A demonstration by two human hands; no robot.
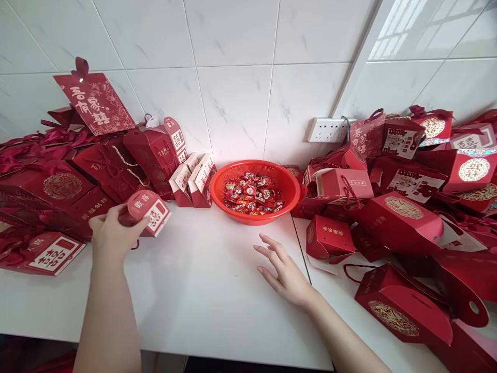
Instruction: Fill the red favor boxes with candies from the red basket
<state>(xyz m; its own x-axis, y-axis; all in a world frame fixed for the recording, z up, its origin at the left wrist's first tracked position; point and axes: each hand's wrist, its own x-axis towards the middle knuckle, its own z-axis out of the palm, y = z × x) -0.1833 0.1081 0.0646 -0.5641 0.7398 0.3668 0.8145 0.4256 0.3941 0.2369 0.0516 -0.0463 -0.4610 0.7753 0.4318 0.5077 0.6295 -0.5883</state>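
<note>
My left hand grips a small red gift box with a white label, raised a little in front of the stacked boxes on the left. Over the white tabletop, my right hand is open, fingers spread, holding nothing. Just beyond it stands a red plastic basket with wrapped candies heaped inside. Left of the basket, a few small red and white boxes stand upright against the wall.
Red gift boxes are piled high on the left, with a tag-like bag on top. More boxes lie jumbled on the right, some with open flaps. A power socket sits on the tiled wall.
</note>
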